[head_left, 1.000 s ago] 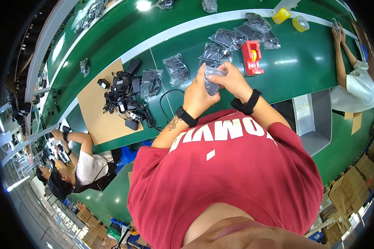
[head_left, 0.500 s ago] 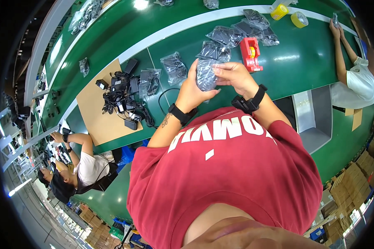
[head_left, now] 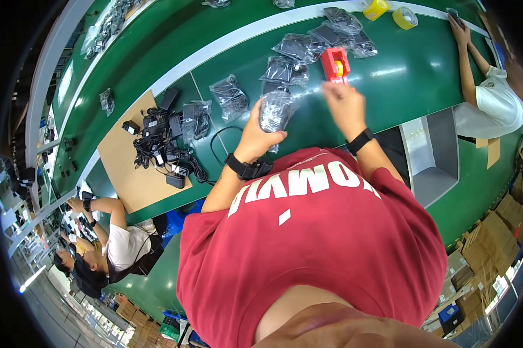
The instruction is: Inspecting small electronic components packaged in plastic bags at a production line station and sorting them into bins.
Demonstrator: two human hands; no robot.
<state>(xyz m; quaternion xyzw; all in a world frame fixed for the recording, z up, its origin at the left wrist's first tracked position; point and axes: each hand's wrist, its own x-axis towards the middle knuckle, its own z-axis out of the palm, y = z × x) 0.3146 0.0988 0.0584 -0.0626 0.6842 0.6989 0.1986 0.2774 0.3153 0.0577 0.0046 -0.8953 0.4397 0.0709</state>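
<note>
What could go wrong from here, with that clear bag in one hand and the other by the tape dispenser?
The slick clear bag is in the left grip alone, so it could slip.
The right grip is blurred at the near end of the red tape dispenser; whether they touch is unclear, but a knock could push the dispenser into the bagged items beside it.
The black cable looping near the left forearm might snag.

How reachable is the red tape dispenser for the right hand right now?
Likely yes: the right hand is blurred but shows nothing in it, its fingers are at the near end of the red tape dispenser, and nothing visible blocks them. Whether they touch is unclear.
</note>
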